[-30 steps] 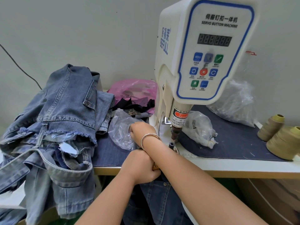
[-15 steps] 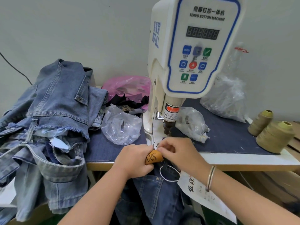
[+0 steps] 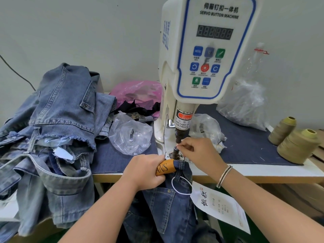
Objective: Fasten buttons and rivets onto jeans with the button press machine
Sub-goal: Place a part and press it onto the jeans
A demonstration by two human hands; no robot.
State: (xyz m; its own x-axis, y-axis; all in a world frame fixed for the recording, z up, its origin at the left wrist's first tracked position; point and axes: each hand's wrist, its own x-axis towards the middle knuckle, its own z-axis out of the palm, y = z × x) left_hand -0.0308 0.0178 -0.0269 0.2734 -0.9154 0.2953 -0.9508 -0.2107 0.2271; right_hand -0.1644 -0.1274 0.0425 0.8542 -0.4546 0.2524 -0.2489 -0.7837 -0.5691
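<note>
- Well to the left of your left hand (image 3: 142,170), a heap of lighter jeans (image 3: 57,123) is stacked on the worktop (image 3: 184,178) edge, probably waiting for their turn or already done; I can't tell which.
- Just beyond your left hand, a clear bag (image 3: 130,135) lies open-mouthed toward you, likely holding buttons or rivets within easy reach. The pink bag (image 3: 138,92) sits farther back.
- Your left hand is curled tight around the bunched waistband of the dark jeans (image 3: 168,204), clamping the tan leather patch (image 3: 165,168). That grip seems meant to keep the cloth gathered and ready just beside the die while the rest hangs off the worktop edge.
- Between your two hands stands the lower die post (image 3: 175,152), with the press machine (image 3: 206,55) ram directly above it.
- Your right hand (image 3: 199,153) has thumb and fingertips pinched together at the top of the post, apparently seating a small part there; the part itself is too small to make out.
- Those fingertips sit right under the ram, beneath the finger warning label (image 3: 183,121), so pull clear before triggering.
- Below your right wrist, the paper hang tag (image 3: 220,209) dangles on its loop, out of the die's way.
- Far right of your right hand, thread cones (image 3: 296,144) stand idle.
</note>
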